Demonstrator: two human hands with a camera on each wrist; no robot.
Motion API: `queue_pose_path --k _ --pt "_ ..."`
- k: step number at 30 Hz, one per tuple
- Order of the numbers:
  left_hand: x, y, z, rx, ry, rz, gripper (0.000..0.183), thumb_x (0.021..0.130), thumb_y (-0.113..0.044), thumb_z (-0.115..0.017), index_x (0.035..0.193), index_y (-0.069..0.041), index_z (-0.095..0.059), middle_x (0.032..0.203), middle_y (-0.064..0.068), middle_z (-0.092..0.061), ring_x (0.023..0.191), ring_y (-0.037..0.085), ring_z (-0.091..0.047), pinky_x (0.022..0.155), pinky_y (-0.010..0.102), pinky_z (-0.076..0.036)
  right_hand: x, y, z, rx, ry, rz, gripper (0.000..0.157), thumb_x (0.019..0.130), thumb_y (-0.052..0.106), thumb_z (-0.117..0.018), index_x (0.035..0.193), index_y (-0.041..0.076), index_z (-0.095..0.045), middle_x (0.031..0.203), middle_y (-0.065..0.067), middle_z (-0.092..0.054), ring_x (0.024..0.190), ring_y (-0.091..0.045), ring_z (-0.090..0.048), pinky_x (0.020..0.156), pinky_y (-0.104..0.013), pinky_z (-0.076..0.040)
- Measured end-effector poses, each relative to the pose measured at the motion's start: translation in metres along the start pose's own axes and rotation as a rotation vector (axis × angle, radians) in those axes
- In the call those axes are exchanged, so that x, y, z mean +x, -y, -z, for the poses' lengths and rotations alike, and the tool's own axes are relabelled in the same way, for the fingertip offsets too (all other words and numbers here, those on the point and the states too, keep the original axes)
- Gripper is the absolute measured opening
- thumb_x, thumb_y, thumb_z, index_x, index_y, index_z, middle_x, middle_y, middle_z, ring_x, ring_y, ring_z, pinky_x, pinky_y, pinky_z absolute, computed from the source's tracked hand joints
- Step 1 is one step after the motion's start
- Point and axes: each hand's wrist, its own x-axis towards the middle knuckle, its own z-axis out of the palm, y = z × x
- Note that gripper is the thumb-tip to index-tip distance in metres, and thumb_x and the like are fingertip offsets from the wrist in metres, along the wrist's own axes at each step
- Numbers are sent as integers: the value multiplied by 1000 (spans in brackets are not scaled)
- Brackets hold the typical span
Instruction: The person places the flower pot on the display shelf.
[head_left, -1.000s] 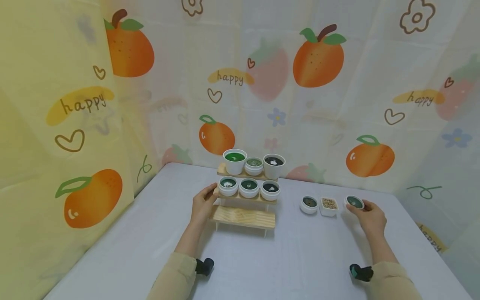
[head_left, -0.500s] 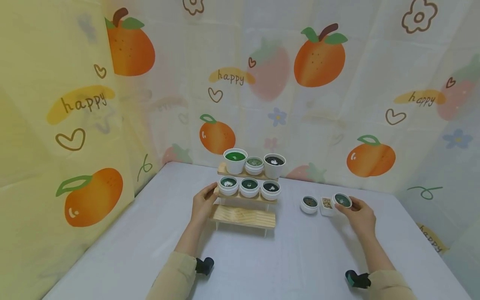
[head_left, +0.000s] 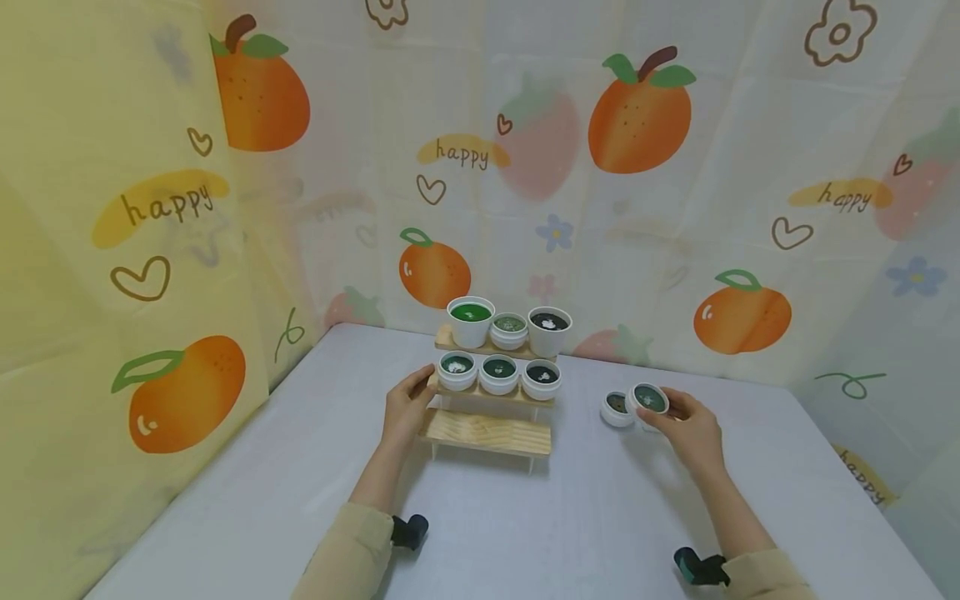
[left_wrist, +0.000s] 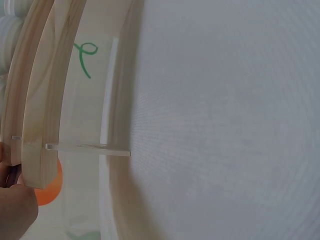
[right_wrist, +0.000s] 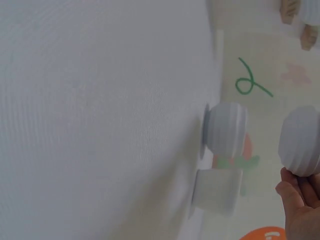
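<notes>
My right hand (head_left: 690,433) pinches a small round white pot (head_left: 648,398) with a dark green top by its side. In the right wrist view that ribbed pot (right_wrist: 300,142) is raised off the tabletop, the fingers beneath its rim. My left hand (head_left: 405,408) grips the left end of a stepped wooden display stand (head_left: 487,433), at its middle step. The left wrist view shows the thumb (left_wrist: 20,205) right at the end of a plank. White pots with green or dark tops, such as the left front pot (head_left: 456,372), fill the two upper steps; the lowest step is bare wood.
Right of the stand, another round white pot (head_left: 617,412) with a brownish top sits on the white-covered table (head_left: 585,517). Beside it a square white cup (right_wrist: 217,191) is mostly hidden behind the held pot in the head view. A fruit-print cloth (head_left: 555,125) hangs behind.
My right hand has carried the pot leftward, from the right of the square cup to in front of it and close to the brown-topped pot. The left hand has stayed on the stand.
</notes>
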Motion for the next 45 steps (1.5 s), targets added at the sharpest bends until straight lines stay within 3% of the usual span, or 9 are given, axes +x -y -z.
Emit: queue_pose_path --k 3,9,13,15,20,24,30,38,45 --pt "1 0 0 15 -7 -1 41 99 -4 -54 140 -2 -53 150 18 -50 141 34 -47 119 42 -41 -4 4 -5 16 16 17 66 82 40 -79 136 8 -57 135 -18 -63 92 11 -52 74 3 -44" --pt "-1 -1 1 14 -4 -2 41 99 -4 -54 140 -1 -52 150 19 -49 141 34 -46 120 42 -40 -14 12 -13 26 62 65 64 83 37 -79 135 8 -58 134 -18 -64 114 -16 -61 78 4 -43" --pt "0 -1 1 12 1 4 42 99 -4 -54 141 -1 -52 150 19 -48 142 35 -45 121 42 -40 -17 12 -19 41 87 80 61 83 34 -80 134 8 -60 133 -14 -64 102 4 -58 81 4 -44" --pt "1 0 0 11 -2 10 41 99 -5 -54 140 -1 -52 150 18 -49 142 33 -46 121 41 -40 -18 12 -21 46 102 87 60 83 33 -80 133 8 -60 133 -12 -61 102 6 -56 82 5 -44" --pt "1 1 0 -3 -8 9 41 98 -4 -55 139 -2 -53 149 16 -51 141 31 -47 119 39 -42 -24 17 -30 39 130 100 61 81 32 -81 133 9 -60 132 -12 -62 120 -23 -59 82 4 -42" --pt "1 3 0 -11 2 1 42 99 -5 -55 140 -1 -52 150 17 -50 141 32 -47 119 40 -42 -30 23 -39 56 156 93 62 79 30 -83 132 7 -61 129 -14 -65 116 -23 -60 81 2 -44" --pt "2 4 0 -13 8 -10 42 99 -5 -55 140 -1 -52 149 18 -50 141 33 -46 119 41 -42 -35 30 -51 84 190 109 60 77 26 -85 130 8 -63 125 -12 -66 109 -16 -61 89 -9 -53" --pt "1 3 0 -7 5 -18 41 98 -3 -55 139 0 -53 148 20 -50 140 35 -47 118 42 -43 -43 36 -69 101 229 162 56 76 25 -86 125 9 -66 121 -10 -70 111 -19 -64 92 -15 -56" --pt "0 2 0 -7 4 -16 41 98 -4 -55 139 -1 -53 149 19 -51 140 33 -47 119 41 -43 -50 50 -91 130 257 186 53 75 22 -86 124 11 -67 121 -8 -70 111 -21 -64 102 -38 -57"
